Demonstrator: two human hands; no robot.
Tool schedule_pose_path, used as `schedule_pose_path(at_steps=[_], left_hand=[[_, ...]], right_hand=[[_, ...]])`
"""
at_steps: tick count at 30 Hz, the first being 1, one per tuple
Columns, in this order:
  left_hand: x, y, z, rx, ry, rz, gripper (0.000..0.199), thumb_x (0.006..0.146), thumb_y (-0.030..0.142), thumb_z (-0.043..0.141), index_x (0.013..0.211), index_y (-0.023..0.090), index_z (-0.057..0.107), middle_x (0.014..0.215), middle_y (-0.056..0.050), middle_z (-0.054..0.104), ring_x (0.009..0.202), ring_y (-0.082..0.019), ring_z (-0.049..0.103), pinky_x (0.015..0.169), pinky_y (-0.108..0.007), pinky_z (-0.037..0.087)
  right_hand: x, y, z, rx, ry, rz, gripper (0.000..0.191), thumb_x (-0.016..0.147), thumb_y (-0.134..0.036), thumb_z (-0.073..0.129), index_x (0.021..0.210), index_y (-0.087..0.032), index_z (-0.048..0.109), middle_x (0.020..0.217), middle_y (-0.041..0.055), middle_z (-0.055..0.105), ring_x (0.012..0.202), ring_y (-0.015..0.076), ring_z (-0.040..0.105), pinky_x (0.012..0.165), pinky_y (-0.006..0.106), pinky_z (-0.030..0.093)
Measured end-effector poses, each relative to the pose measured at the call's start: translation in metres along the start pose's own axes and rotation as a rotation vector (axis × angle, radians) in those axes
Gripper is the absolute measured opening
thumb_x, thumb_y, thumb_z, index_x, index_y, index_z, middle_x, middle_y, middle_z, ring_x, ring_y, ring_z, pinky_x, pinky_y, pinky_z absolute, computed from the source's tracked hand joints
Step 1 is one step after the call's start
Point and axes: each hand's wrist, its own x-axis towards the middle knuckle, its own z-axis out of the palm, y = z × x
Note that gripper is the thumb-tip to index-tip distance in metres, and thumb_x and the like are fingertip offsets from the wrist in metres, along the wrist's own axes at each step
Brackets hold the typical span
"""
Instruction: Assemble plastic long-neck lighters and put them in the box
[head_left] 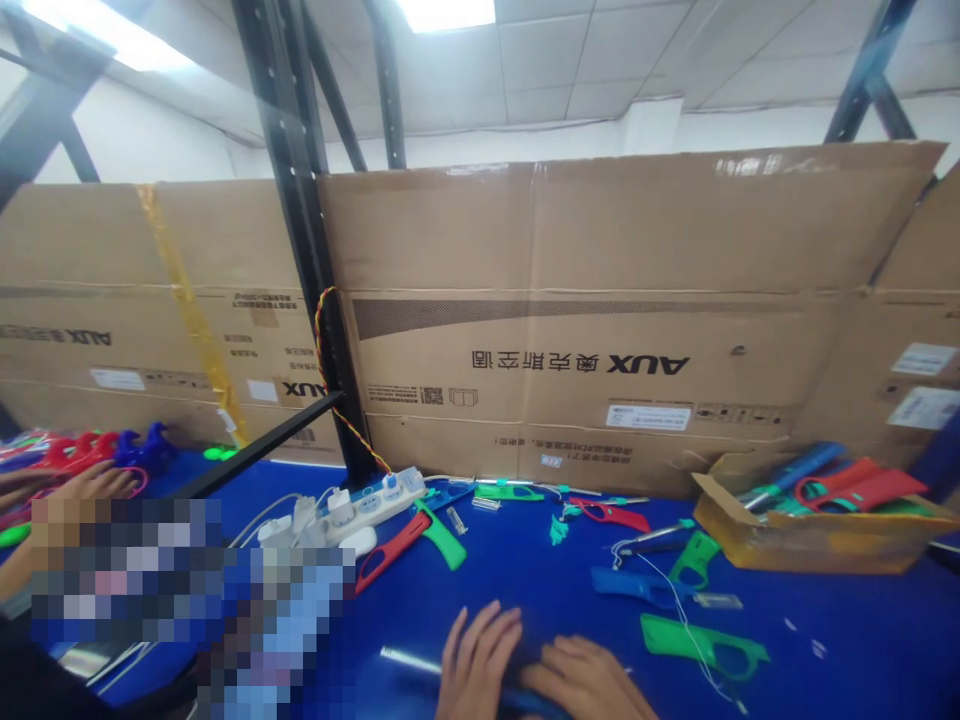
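Note:
Low in the head view, my left hand (480,660) is over a blue long-necked lighter, its fingers bent round the tool and its thumb hidden. The lighter's metal tube (409,660) sticks out to the left. Just to the right, my right hand (585,680) curls over the blue body (529,703), which shows between the hands. Right of my hands lie a green lighter casing (697,640) and a blue casing (634,585). Beyond them are a red and green piece (615,514) and a green casing (510,492).
A carton (825,545) of casings stands at the back right. A white power strip (375,510) and cables lie left of centre, near a red casing (394,550). Another person's hand (82,500) is at the far left. Cardboard (570,250) walls the table's back.

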Motion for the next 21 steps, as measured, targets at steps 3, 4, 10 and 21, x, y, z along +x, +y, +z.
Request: schedule_pose_path(at_steps=[3, 4, 10, 21], left_hand=[[0.007, 0.006, -0.015, -0.029, 0.081, -0.086, 0.036, 0.102, 0.028, 0.049, 0.136, 0.018, 0.05, 0.127, -0.012, 0.068, 0.128, -0.024, 0.058, 0.104, -0.042, 0.052], [0.008, 0.009, -0.02, -0.057, 0.086, -0.11, 0.035, 0.101, 0.022, 0.049, 0.136, 0.019, 0.05, 0.129, -0.012, 0.066, 0.13, -0.024, 0.057, 0.104, -0.041, 0.052], [0.014, 0.021, -0.038, -0.217, -0.28, -0.189, 0.039, 0.1, 0.017, 0.049, 0.138, 0.024, 0.049, 0.136, -0.011, 0.061, 0.12, -0.02, 0.063, 0.1, -0.035, 0.055], [0.007, 0.017, -0.026, -0.177, -0.55, -0.249, 0.041, 0.101, 0.027, 0.047, 0.142, 0.028, 0.049, 0.137, -0.008, 0.062, 0.125, -0.024, 0.061, 0.108, -0.05, 0.049]], right_hand=[[-0.006, 0.003, -0.012, 0.052, 0.016, 0.259, 0.046, 0.091, -0.062, 0.057, 0.131, -0.04, 0.063, 0.124, 0.0012, 0.072, 0.113, 0.0243, 0.069, 0.092, 0.032, 0.056], [-0.006, 0.003, -0.018, 0.086, 0.006, 0.339, 0.046, 0.092, -0.062, 0.055, 0.132, -0.039, 0.064, 0.127, 0.0017, 0.071, 0.118, 0.0255, 0.067, 0.094, 0.034, 0.055], [0.008, -0.001, -0.05, 0.238, 0.074, 0.54, 0.038, 0.098, -0.055, 0.049, 0.114, -0.03, 0.072, 0.116, 0.0032, 0.075, 0.11, 0.0237, 0.069, 0.092, 0.033, 0.054], [0.009, 0.001, -0.051, 0.192, 0.235, 0.585, 0.034, 0.099, -0.051, 0.049, 0.109, -0.027, 0.071, 0.107, 0.0032, 0.076, 0.093, 0.0206, 0.073, 0.078, 0.029, 0.056]])
